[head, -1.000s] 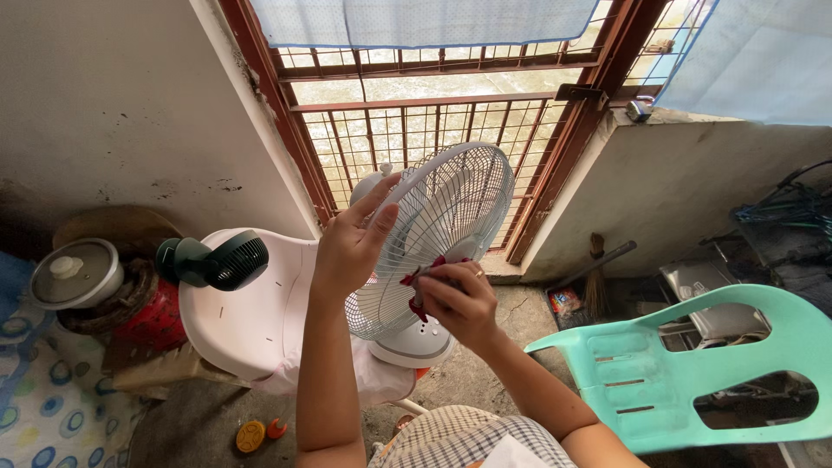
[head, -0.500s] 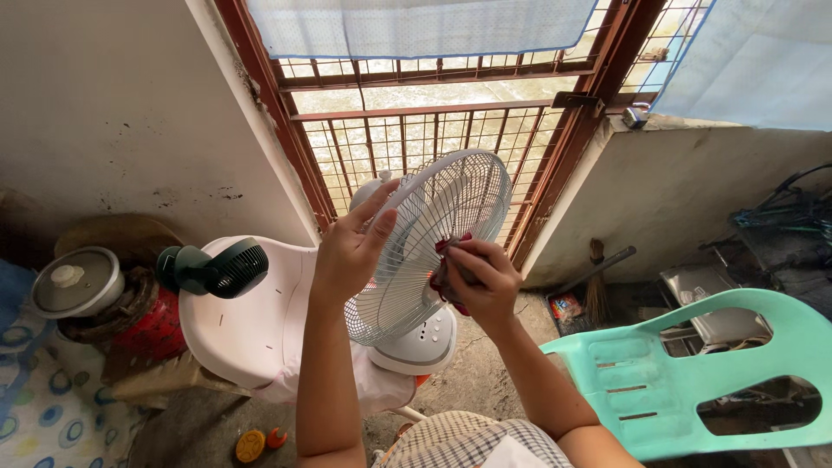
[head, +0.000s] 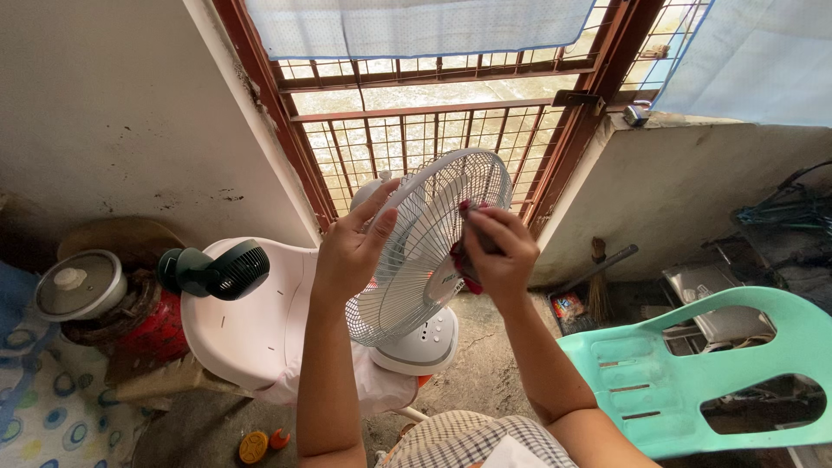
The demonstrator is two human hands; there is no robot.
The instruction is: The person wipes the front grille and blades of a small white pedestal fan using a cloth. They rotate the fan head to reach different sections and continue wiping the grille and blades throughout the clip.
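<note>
With my left hand [head: 351,251] bracing the rim of the white fan grille [head: 429,238] at mid-frame, my right hand [head: 496,247] fingers clenched on the red cloth [head: 463,264], I should press lightly along the wires so the fan doesn't tip.

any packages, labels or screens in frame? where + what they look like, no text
Small packet: on the floor by the right wall, beside the hand broom; flat, rectangular, red and orange with a blue patch.
Fan label: centre of the white fan grille, just below the right hand; small, pale, partly hidden.
No screens or signs visible.
</note>
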